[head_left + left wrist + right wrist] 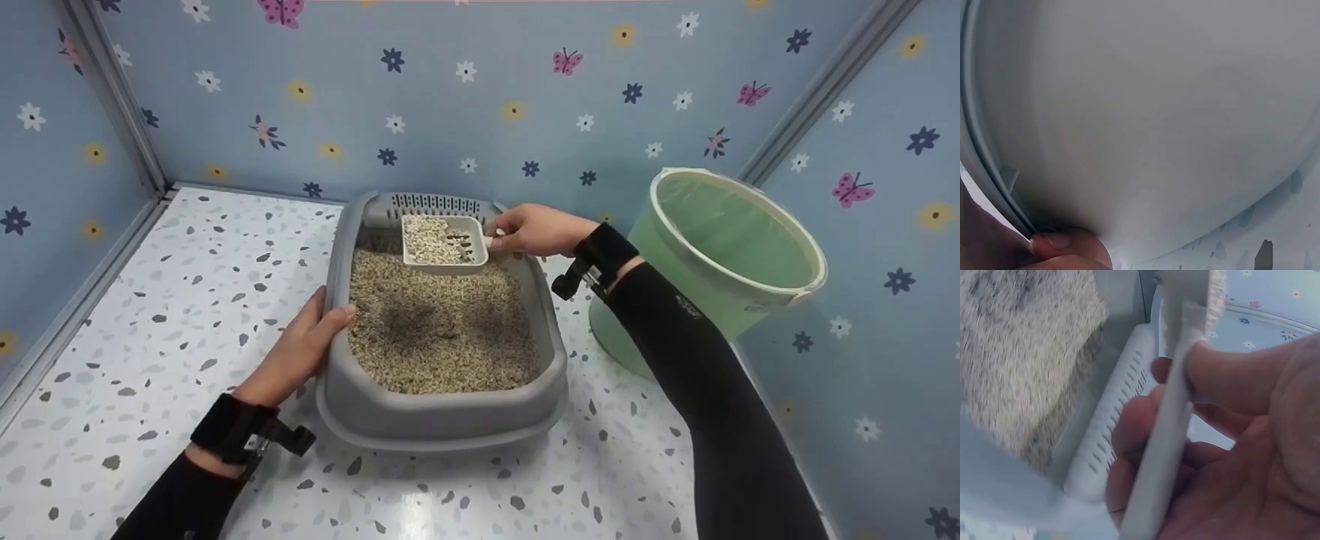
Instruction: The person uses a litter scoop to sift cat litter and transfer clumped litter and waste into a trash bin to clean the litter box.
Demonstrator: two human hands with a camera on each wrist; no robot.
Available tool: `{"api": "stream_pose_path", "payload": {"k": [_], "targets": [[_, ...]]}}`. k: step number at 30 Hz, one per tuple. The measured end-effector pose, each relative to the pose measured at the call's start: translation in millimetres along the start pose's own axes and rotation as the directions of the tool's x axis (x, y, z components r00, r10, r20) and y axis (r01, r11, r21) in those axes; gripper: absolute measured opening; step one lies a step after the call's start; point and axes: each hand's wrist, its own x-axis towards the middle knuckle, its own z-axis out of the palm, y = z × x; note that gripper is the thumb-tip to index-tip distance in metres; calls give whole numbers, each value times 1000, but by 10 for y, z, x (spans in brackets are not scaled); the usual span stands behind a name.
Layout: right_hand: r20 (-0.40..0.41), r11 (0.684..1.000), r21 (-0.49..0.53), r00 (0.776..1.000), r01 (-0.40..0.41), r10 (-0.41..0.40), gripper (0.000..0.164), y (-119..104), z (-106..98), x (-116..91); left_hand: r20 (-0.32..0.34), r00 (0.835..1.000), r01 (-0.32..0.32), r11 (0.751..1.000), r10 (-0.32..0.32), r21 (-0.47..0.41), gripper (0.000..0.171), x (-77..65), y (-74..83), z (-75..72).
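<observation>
A grey litter box (pixel 442 420) stands on the floor, filled with tan litter (pixel 442 371) that shows two darker patches. My left hand (pixel 296 349) grips its left rim, thumb over the top; the left wrist view shows fingertips (pixel 1067 247) curled under the edge beside the box's smooth outer wall (pixel 1157 124). Over the back of the box, my right hand (pixel 546 229) holds a white slotted litter scoop (pixel 450 268) by its handle (pixel 1157 455). Pale litter clumps (pixel 427 240) lie in the scoop, mostly toward its left side. The scoop hangs above the litter.
A tall pale green bin (pixel 626 341) with a thin liner (pixel 742 232) stands right of the box, near the right arm. Flower-patterned walls (pixel 465 112) enclose the back and sides. The floor (pixel 187 315) is white with grey speckles.
</observation>
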Motion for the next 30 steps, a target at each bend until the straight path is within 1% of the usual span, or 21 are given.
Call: {"api": "stream_pose_path", "payload": {"k": [2,4,6,8,11,14,18,21,24,26,30], "targets": [[23,996,-94,1000,-2,4,21,7,-58,-25,-3,1000,-3,1000,3,5,85,4,7,-1],[45,987,-163,999,-2,10,23,7,-102,-53,-4,1000,-8,1000,8,8,84,8,7,-3],[56,979,-204,998,-3,15,26,16,-124,-73,-6,1000,-10,1000,10,18,84,6,7,-5],[61,977,-211,998,-11,24,28,29,-128,-92,-5,1000,-9,1000,10,18,83,6,4,-4],[59,981,-193,998,-17,29,31,56,-110,-113,-6,1000,2,1000,-2,26,83,8,-1,-2],[42,986,-167,999,-6,13,31,82,-80,-131,-9,1000,9,999,-9,31,86,10,-10,-3],[8,996,-89,1000,18,-18,28,163,-39,-175,-4,1000,5,1000,-5,22,88,2,-13,0],[-34,999,-18,999,42,-42,26,254,-3,-243,3,1000,-5,1000,5,14,86,-2,-9,6],[-83,998,18,994,68,-66,27,335,41,-327,3,1000,-2,1000,2,12,85,-4,0,7],[-117,996,33,990,78,-74,28,378,73,-383,1,1000,2,1000,-2,11,82,3,1,4],[-158,995,38,984,91,-84,27,445,110,-473,-4,1000,2,1000,-2,11,81,13,-9,3]]}}
